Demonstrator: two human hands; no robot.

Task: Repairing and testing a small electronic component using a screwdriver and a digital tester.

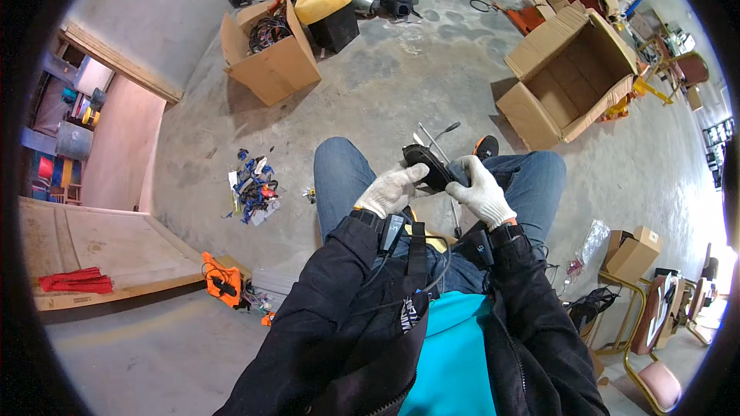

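Note:
Between my knees, my two hands in white work gloves hold up a black, elongated part (428, 167), of a kind I cannot make out. My left hand (388, 190) is closed on its left side, the thumb and fingers along its edge. On the right, my right hand (482, 191) is closed round its dark grey, blocky end (458, 174). Just beyond the part, a thin metal rod with a black tip (447, 130) sticks up at a slant; whether it is joined to the part is hidden. The gloves cover much of the grip.
An open carton holding cables (270, 69) stands ahead left, beside a yellow-topped black bin (327, 11). Ahead right is another open carton (570, 81). Blue and black scraps (253, 186) lie left of my knee, with an orange case (222, 279) nearer. A metal-framed chair (644, 358) stands right.

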